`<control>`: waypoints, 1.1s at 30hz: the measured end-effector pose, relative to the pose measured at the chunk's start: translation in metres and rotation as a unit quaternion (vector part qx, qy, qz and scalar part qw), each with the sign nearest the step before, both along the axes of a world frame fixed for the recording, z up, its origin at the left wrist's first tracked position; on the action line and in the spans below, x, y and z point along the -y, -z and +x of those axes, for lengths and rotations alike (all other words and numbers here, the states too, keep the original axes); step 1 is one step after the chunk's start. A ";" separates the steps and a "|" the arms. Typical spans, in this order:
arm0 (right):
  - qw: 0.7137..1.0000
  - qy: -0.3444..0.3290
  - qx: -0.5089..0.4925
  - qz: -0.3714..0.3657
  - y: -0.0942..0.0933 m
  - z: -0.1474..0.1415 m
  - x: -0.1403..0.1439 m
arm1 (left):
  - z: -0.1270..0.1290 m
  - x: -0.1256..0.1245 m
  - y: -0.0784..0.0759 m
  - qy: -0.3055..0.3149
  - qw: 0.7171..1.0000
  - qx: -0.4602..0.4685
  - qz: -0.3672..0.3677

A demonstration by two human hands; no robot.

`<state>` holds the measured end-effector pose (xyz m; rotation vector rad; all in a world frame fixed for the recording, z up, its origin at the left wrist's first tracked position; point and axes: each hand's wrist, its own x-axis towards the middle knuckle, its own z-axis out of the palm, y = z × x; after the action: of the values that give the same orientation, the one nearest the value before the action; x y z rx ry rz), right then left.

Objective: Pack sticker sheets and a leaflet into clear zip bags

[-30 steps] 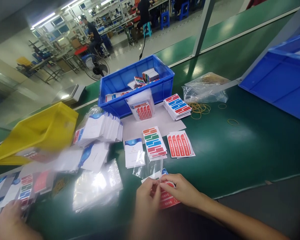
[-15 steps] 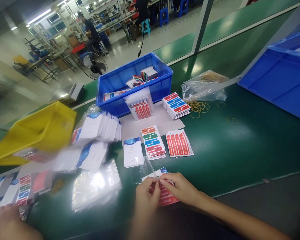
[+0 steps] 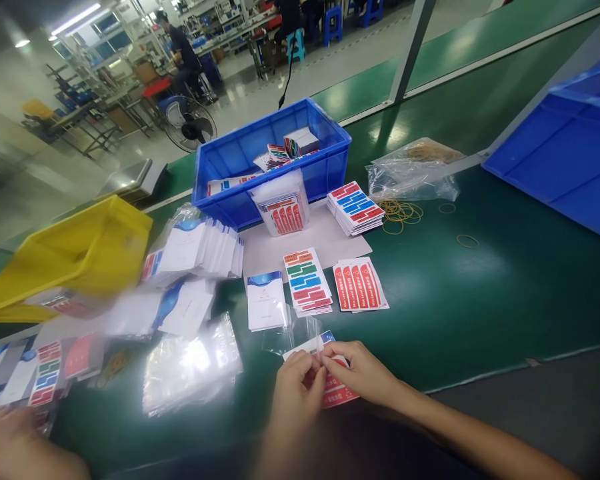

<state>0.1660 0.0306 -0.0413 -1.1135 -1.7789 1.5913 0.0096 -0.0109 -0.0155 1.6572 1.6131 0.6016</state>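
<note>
While pinching one red sticker sheet (image 3: 336, 392) and clear bag (image 3: 295, 333) at the near desk (image 3: 480, 300) edge: left hand (image 3: 296, 393) and right hand (image 3: 363, 373), fingertips together, just below multicoloured sticker stack (image 3: 306, 281)

Glossy green belt surface (image 3: 480, 293) with soft reflections; clear, shiny plastic sleeves (image 3: 193, 367) (crinkled, catching glare); smooth printed paper sticker sheets (image 3: 359, 285) in red and white; hard, smooth plastic blue bin (image 3: 240, 157) and yellow bin (image 3: 80, 253); thin rubber bands (image 3: 400, 215)
</note>
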 end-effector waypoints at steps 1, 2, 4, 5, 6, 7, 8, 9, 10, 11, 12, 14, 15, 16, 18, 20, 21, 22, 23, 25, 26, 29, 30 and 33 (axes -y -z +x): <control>1.000 0.001 -0.002 -0.001 0.000 0.000 0.000 | 0.000 0.000 -0.001 -0.006 1.000 0.001 0.006; 1.000 0.003 -0.003 0.003 0.000 -0.001 0.000 | 0.000 0.000 -0.002 -0.016 1.000 0.002 0.011; 1.000 0.007 0.000 0.016 -0.001 -0.002 0.001 | 0.000 0.001 -0.002 -0.034 0.999 0.002 0.019; 1.000 0.006 0.003 0.024 -0.001 -0.003 0.002 | 0.000 0.002 -0.001 -0.035 0.999 -0.003 0.024; 0.999 0.004 0.007 0.032 -0.002 -0.004 0.002 | -0.001 0.003 0.000 -0.030 0.999 -0.011 0.029; 0.999 0.000 0.010 0.039 -0.002 -0.004 0.003 | -0.001 0.004 0.002 -0.022 0.999 -0.024 0.035; 0.999 -0.004 0.014 0.045 -0.002 -0.005 0.003 | -0.002 0.005 0.004 -0.014 0.998 -0.043 0.042; 0.999 -0.008 0.020 0.049 -0.002 -0.005 0.004 | -0.002 0.006 0.006 -0.008 0.996 -0.066 0.051; 0.998 -0.011 0.026 0.052 -0.002 -0.006 0.004 | -0.002 0.008 0.009 -0.007 0.994 -0.090 0.063; 0.998 -0.014 0.031 0.055 -0.002 -0.006 0.004 | -0.001 0.009 0.011 -0.009 0.990 -0.115 0.080; 0.998 -0.017 0.036 0.058 -0.001 -0.007 0.004 | 0.000 0.009 0.013 -0.014 0.985 -0.141 0.101; 0.997 -0.015 0.040 0.063 0.000 -0.008 0.005 | 0.003 0.009 0.016 -0.026 0.969 -0.190 0.154; 0.997 -0.011 0.038 0.065 0.001 -0.009 0.005 | 0.004 0.009 0.017 -0.035 0.960 -0.211 0.181; 0.997 -0.006 0.036 0.067 0.002 -0.010 0.005 | 0.004 0.008 0.017 -0.047 0.951 -0.229 0.205; 0.997 0.003 0.037 0.067 0.004 -0.011 0.006 | 0.001 0.006 0.017 -0.082 0.935 -0.255 0.232; 0.997 0.000 0.048 0.068 0.006 -0.010 0.006 | -0.004 0.005 0.014 -0.103 0.931 -0.265 0.231; 0.996 -0.002 0.055 0.070 0.006 -0.008 0.006 | -0.006 0.005 0.011 -0.100 0.932 -0.265 0.226; 0.996 -0.004 0.059 0.074 0.005 -0.007 0.004 | -0.008 0.006 0.008 -0.085 0.936 -0.261 0.220; 0.995 -0.003 0.059 0.078 0.004 -0.005 0.002 | -0.008 0.008 0.006 -0.063 0.941 -0.255 0.215; 0.994 0.009 0.055 0.093 0.000 -0.002 -0.004 | -0.006 0.011 0.000 -0.018 0.952 -0.232 0.200; 0.993 0.015 0.054 0.099 -0.002 -0.001 -0.007 | -0.003 0.012 -0.001 -0.003 0.958 -0.217 0.189; 0.993 0.008 0.060 0.105 -0.007 -0.001 -0.012 | 0.004 0.012 -0.003 0.010 0.970 -0.181 0.161; 0.993 -0.004 0.060 0.101 -0.007 -0.002 -0.013 | 0.005 0.011 -0.002 0.008 0.972 -0.177 0.155; 0.993 -0.022 0.062 0.094 -0.005 -0.005 -0.010 | 0.003 0.007 0.000 0.003 0.974 -0.177 0.145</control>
<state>0.1611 0.0409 -0.0360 -1.1101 -2.0002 1.3720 0.0130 -0.0181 -0.0158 2.0776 1.8350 0.5846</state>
